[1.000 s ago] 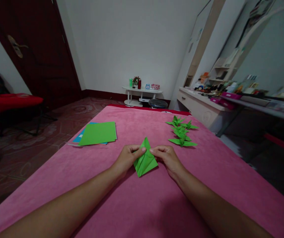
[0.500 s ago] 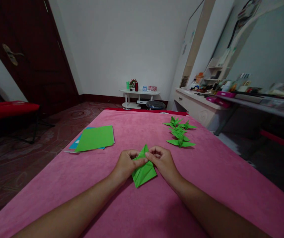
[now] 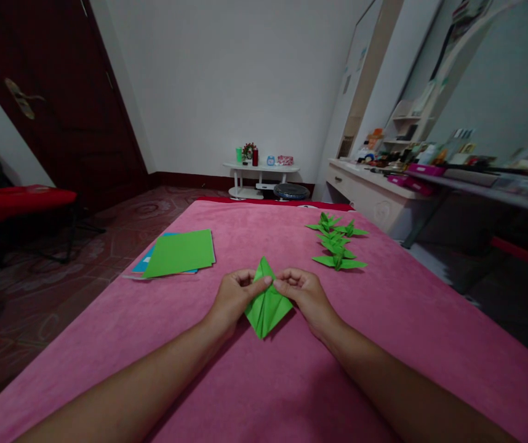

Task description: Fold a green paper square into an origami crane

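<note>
The pink cover (image 3: 264,381) spreads wide under my arms. Its left edge runs diagonally past the stack of paper sheets (image 3: 181,251), which lies close to that edge, with the top green sheet over blue ones. The right edge falls away towards the cluttered desk (image 3: 375,191) beside it, and the far edge ends ahead of me, before the small white table (image 3: 261,167) against the wall. Bare cover lies open all around my hands: a broad stretch towards me, a clear strip between my left hand (image 3: 235,296) and the sheets, and another between my right hand (image 3: 304,294) and the row of finished green paper figures (image 3: 336,243), which sit well apart to the front right, near the right edge.

The folded green paper (image 3: 268,304) is in the middle of the cover, just ahead of me. It is a kite-like shape with one tip pointing away and the other towards me, and its lower part rests on the cover. Both hands are curled in at its upper part. My left fingers (image 3: 264,282) are closed narrowly and pinch the paper from the left; my right fingers (image 3: 280,285) pinch it from the right. The two sets of fingertips nearly meet over the centre crease.
</note>
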Demonstrator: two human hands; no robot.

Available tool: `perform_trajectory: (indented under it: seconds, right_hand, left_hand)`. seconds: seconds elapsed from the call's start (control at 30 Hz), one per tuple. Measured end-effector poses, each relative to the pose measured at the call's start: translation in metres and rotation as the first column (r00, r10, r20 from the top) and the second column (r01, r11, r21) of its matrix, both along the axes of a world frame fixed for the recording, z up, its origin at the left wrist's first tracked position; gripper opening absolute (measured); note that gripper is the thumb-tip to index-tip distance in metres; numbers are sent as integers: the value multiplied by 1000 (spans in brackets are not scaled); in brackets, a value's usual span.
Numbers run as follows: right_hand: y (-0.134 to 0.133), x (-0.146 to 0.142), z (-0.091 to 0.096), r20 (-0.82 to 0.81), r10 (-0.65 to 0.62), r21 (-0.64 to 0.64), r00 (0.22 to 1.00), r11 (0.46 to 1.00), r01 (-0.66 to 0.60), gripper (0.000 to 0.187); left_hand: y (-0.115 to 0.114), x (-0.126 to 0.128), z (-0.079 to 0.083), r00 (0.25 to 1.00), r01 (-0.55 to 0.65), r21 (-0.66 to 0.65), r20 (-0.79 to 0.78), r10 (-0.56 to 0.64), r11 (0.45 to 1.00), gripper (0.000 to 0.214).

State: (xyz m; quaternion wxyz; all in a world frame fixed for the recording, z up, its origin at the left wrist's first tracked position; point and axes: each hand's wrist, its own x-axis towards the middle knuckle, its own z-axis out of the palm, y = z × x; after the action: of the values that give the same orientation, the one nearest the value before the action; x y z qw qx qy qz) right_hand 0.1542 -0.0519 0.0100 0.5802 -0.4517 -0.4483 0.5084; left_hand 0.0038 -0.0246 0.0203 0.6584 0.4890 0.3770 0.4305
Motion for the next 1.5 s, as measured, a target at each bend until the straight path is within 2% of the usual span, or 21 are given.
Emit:
perform_trajectory:
  seconds: [0.17, 0.27, 0.53, 0.77, 0.87, 1.03, 1.33, 1.5]
  right_hand:
    - [0, 1, 1, 14, 47, -25, 999, 999, -47, 22]
    - [0, 1, 1, 26, 63, -17, 998, 998, -63, 20]
    - [-1, 0, 0, 122, -6, 20, 993, 1000, 4, 20]
    - [-3, -4, 2, 220, -64, 78, 973, 996, 48, 18]
    - [-4, -4, 3, 249, -66, 105, 966, 994, 41, 16]
    - [-7, -5, 4, 361, -144, 171, 921, 982, 86, 16]
    - [-10, -9, 7, 449, -171, 205, 877, 975, 85, 17]
    - [-11, -8, 7, 479, -176, 214, 860, 974, 80, 16]
  left_hand:
    - [3, -3, 5, 993, 84, -45, 85, -80, 995, 33]
    - [4, -4, 3, 993, 89, -34, 77, -86, 995, 30]
    - [3, -4, 2, 997, 78, 21, 7, -78, 997, 30]
    - [6, -2, -2, 998, 17, 64, -69, -12, 998, 26]
    - [5, -2, -3, 998, 19, 62, -55, -15, 998, 25]
    - [3, -2, -3, 997, 76, 53, -15, -76, 996, 27]
    - [3, -1, -4, 998, 10, 58, -58, -7, 998, 30]
    - [2, 0, -3, 999, 32, 52, -43, -30, 998, 31]
